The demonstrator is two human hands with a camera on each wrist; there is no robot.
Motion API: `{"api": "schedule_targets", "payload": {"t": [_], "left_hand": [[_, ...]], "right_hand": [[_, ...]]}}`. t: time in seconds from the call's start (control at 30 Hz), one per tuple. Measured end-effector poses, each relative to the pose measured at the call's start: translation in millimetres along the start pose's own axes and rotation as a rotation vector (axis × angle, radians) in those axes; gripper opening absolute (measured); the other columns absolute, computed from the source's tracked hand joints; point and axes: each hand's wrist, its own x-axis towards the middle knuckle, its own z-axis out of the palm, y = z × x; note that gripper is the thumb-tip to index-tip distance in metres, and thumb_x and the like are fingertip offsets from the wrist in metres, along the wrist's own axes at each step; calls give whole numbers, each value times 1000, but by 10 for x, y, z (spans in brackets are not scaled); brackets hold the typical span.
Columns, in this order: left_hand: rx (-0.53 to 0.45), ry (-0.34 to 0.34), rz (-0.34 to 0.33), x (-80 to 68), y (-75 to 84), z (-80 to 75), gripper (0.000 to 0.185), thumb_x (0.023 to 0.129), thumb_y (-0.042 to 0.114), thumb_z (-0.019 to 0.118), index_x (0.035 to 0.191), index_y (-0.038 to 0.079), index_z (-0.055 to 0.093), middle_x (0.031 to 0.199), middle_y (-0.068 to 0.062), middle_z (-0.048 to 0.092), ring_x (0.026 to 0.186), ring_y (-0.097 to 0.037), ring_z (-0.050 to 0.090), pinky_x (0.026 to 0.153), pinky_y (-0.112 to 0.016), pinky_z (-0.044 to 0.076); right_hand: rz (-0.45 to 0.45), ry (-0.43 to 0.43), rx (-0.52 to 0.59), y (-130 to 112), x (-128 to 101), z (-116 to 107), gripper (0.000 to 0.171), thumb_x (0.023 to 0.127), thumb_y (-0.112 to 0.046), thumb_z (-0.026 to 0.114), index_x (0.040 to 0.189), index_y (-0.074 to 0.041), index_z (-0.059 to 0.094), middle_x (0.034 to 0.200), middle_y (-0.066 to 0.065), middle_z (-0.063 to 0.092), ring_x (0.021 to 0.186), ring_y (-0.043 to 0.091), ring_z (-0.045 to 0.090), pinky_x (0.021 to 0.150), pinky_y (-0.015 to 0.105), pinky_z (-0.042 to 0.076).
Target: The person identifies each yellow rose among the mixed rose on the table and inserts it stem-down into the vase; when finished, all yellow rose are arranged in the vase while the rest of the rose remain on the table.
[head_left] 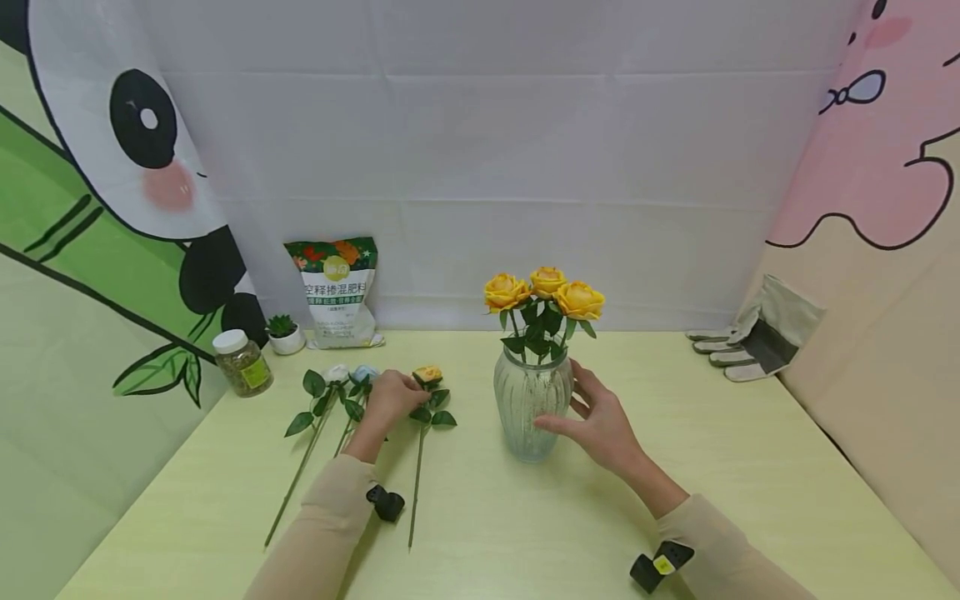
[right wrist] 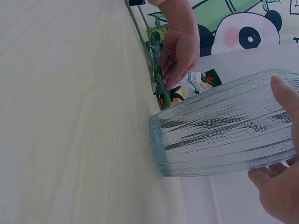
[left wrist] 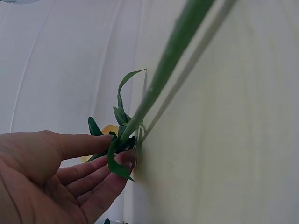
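Note:
My left hand [head_left: 392, 402] pinches the stem of a yellow artificial rose [head_left: 427, 374] just below its bloom. In the left wrist view, the thumb and fingers meet around the green stem [left wrist: 163, 70] among its leaves. A white rose [head_left: 337, 372] and a blue rose [head_left: 365, 372] lie to the left of that hand, their stems pointing toward me. My right hand [head_left: 606, 427] holds the ribbed glass vase [head_left: 525, 417] from its right side, thumb in front and fingers behind. The vase stands upright with three yellow roses [head_left: 549, 282] in it; in the right wrist view, its base [right wrist: 159, 147] touches the table.
At the back left stand a lidded jar [head_left: 243, 363], a small potted succulent [head_left: 285, 335] and a fertilizer bag [head_left: 339, 296]. A pair of gloves [head_left: 761, 333] lies at the back right, against the side wall. A pale curtain [head_left: 487, 167] closes off the table's [head_left: 510, 533] far edge.

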Motion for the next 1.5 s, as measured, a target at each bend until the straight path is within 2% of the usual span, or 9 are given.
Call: {"api": "schedule_targets", "payload": {"t": [0.2,0.33,0.47,0.53,0.7,0.83,1.03,1.3,1.5], "left_hand": [[-66,-37,3,14,-45,-27,16,88,8,75,97,-5,76,86,-14,71,78,-22,65,70,-37,56],[-236,-95,-57,45,-84,-74,25,91,9,72,110,-6,73,103,-19,71,83,-20,67,73,-34,58],[-461,-128,-131,73,-107,-148,38,94,10,70,127,-8,64,130,-25,61,92,-17,69,80,-31,59],[-562,-143,-163,84,-117,-189,43,95,10,70,133,-8,60,135,-24,58,90,-13,68,79,-28,59],[-797,-160,-251,90,-118,-294,44,95,7,69,137,-4,58,114,-6,69,82,-7,67,71,-22,57],[-962,-189,-288,77,-83,-368,38,96,1,66,133,-1,59,102,3,66,90,-10,66,75,-22,56],[-1020,-242,-275,69,-65,-438,35,98,4,63,132,3,53,99,5,67,95,-8,60,81,-21,50],[-1173,-285,-235,62,-51,-537,22,101,1,58,120,8,50,87,2,73,80,-6,69,66,-15,54],[-1310,-286,-255,31,27,-659,20,103,2,55,120,10,49,90,0,70,81,-8,66,66,-17,54]], "right_hand": [[9,-2,-5,-2,-1,5,94,80,-14,87,156,-5,32,156,13,36,141,34,39,110,39,39],[7,-3,-8,6,3,5,94,80,-14,87,156,-5,32,156,13,37,141,34,39,109,39,39],[6,0,-11,12,6,1,94,80,-14,87,156,-5,32,156,13,36,141,34,39,109,36,39],[8,1,-9,8,6,1,94,80,-13,87,156,-5,32,156,13,36,141,34,39,109,35,40],[9,3,-12,-6,-2,5,95,79,-11,87,156,-3,31,156,15,36,141,35,40,108,39,40],[8,2,-19,-3,-5,11,95,79,-7,86,156,-1,29,157,17,35,140,37,39,108,43,41],[10,3,-22,-15,-3,4,95,79,-12,87,156,-4,31,156,15,36,141,35,39,108,42,40],[5,-3,-10,-7,3,1,95,80,-12,87,156,-3,31,157,15,34,141,35,38,109,41,40],[5,-3,-5,7,6,3,95,80,-13,87,156,-4,31,157,15,35,142,35,38,109,40,39]]}}
